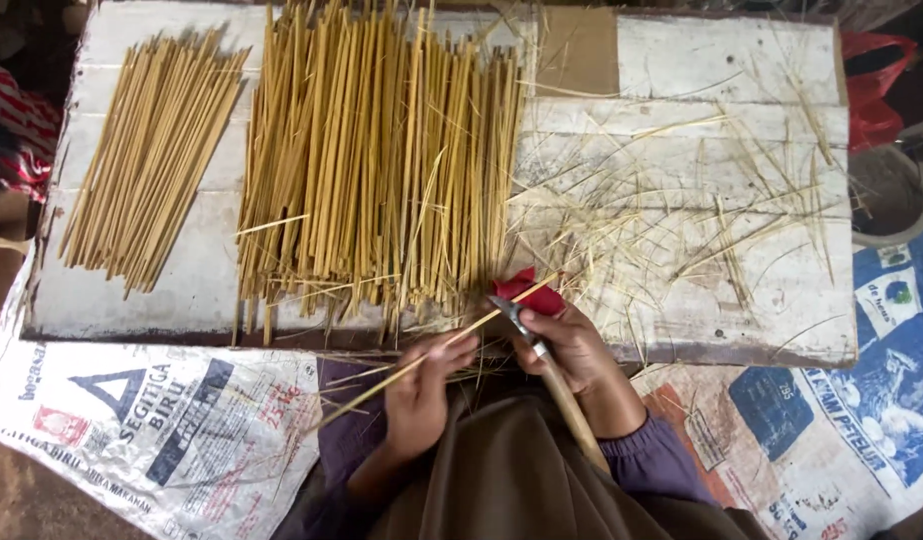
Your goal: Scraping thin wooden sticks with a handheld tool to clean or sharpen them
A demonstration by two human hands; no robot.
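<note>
Right hand (pixel 571 345) presses knife (pixel 511 315) against bamboo stick (pixel 431 355).

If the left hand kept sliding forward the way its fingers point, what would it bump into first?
Probably the right hand and its knife blade, which lie just up and right of the left hand along the bamboo stick. Depth is hard to judge.

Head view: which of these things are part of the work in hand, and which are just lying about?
In use:
- bamboo stick, held by the left hand
- knife, in the right hand, blade on the stick
- red cloth under the thumb
- big stick pile, small stick pile
- white board

Lying about:
- shavings
- printed sacks
- round bowl
- red bag
</note>
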